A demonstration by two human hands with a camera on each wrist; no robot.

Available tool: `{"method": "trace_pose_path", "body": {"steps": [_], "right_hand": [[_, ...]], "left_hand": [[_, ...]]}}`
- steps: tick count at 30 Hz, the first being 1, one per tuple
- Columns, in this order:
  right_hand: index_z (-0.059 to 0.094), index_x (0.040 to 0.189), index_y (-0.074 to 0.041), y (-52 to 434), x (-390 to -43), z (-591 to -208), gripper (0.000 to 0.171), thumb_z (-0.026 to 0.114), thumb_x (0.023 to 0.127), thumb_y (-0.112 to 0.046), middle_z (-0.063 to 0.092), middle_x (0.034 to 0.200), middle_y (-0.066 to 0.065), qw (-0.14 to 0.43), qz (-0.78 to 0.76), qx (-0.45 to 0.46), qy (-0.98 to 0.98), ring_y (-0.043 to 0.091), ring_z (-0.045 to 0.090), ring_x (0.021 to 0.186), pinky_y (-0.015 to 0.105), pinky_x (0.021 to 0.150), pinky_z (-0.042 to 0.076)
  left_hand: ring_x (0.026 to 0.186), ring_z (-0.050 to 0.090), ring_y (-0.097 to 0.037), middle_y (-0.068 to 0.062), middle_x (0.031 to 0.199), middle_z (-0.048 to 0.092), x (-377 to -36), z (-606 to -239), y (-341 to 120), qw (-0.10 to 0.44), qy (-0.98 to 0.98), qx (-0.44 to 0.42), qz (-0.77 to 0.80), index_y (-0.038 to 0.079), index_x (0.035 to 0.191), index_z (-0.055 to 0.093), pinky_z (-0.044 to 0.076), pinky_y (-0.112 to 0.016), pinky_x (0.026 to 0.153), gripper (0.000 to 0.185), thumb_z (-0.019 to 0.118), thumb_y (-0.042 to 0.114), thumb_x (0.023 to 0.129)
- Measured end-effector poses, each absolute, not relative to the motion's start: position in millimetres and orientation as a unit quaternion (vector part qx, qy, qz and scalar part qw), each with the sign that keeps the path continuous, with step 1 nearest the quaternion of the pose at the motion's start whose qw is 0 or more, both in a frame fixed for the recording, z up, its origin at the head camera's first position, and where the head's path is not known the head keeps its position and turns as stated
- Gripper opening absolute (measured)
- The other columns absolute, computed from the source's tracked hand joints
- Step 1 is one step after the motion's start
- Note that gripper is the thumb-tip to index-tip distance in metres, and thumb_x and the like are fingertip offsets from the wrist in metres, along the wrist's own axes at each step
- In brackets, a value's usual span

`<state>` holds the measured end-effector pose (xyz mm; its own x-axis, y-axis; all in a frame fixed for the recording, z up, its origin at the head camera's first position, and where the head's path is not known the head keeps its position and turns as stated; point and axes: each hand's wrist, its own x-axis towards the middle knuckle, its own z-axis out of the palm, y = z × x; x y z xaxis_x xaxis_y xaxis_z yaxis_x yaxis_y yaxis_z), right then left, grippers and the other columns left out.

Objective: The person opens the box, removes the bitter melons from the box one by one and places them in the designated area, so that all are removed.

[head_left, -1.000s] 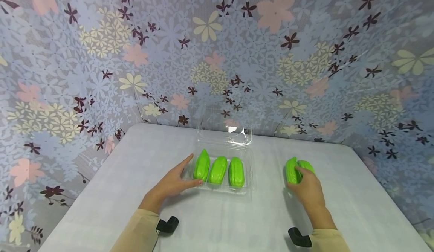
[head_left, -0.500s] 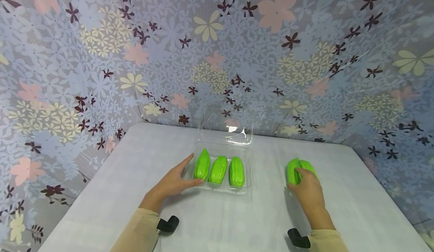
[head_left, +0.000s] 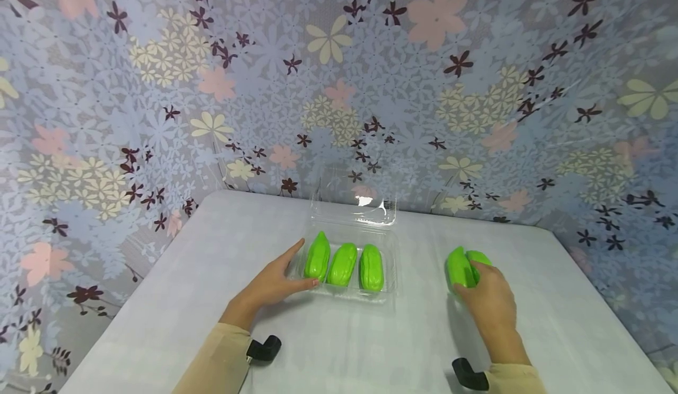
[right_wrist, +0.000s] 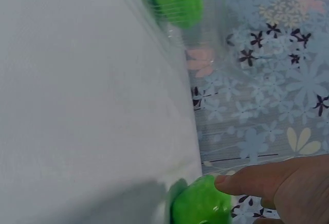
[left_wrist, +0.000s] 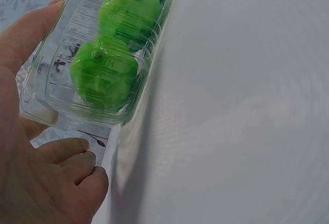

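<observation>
- The left hand (head_left: 270,285) rests flat, fingers (left_wrist: 31,26) straight, against the clear tray (head_left: 389,247) holding three green gourds (head_left: 343,262).
- The right hand (head_left: 489,300) curls its fingers (right_wrist: 252,179) round a loose green gourd (head_left: 459,267) on the white desk (head_left: 339,347).

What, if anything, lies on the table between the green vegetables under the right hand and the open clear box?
Nothing visible: only bare white table lies between the two green vegetables gripped by the right hand and the clear box, whose lid stands open; the left hand rests on its far side.
</observation>
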<state>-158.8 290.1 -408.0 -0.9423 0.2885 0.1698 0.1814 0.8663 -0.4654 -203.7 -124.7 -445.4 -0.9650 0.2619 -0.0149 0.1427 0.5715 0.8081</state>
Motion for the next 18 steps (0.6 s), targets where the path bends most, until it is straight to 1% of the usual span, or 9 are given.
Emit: {"method": "trace_pose_path", "body": {"steps": [11,14,18], "right_hand": [[0.048,0.14,0.01,282,-155,-401,0.072,0.082,0.083,-0.018,0.045,0.138,0.038,0.139,0.242,-0.12,-0.953,0.053,0.047,0.123,0.066,0.096,0.042],[0.047,0.142,0.009,279,-154,-399,0.075,0.081,0.083,-0.022,0.044,0.139,0.038,0.145,0.255,-0.121,-0.948,0.052,0.048,0.121,0.066,0.094,0.043],[0.043,0.147,0.007,272,-154,-393,0.082,0.081,0.085,-0.031,0.042,0.141,0.039,0.149,0.267,-0.125,-0.944,0.053,0.045,0.124,0.067,0.098,0.04]], "left_hand": [[0.148,0.026,-0.037,-0.01,0.163,0.028,-205,-447,-125,0.064,0.886,0.113,0.445,0.03,0.162,0.025,0.024,-0.063,0.115,0.107,0.081,0.06,0.076],[0.148,0.026,-0.037,-0.01,0.163,0.028,-206,-449,-125,0.062,0.886,0.115,0.446,0.03,0.162,0.025,0.024,-0.062,0.115,0.107,0.081,0.06,0.076],[0.148,0.026,-0.037,-0.01,0.163,0.028,-205,-448,-125,0.062,0.884,0.114,0.448,0.03,0.162,0.025,0.024,-0.063,0.115,0.106,0.081,0.059,0.076]]}}
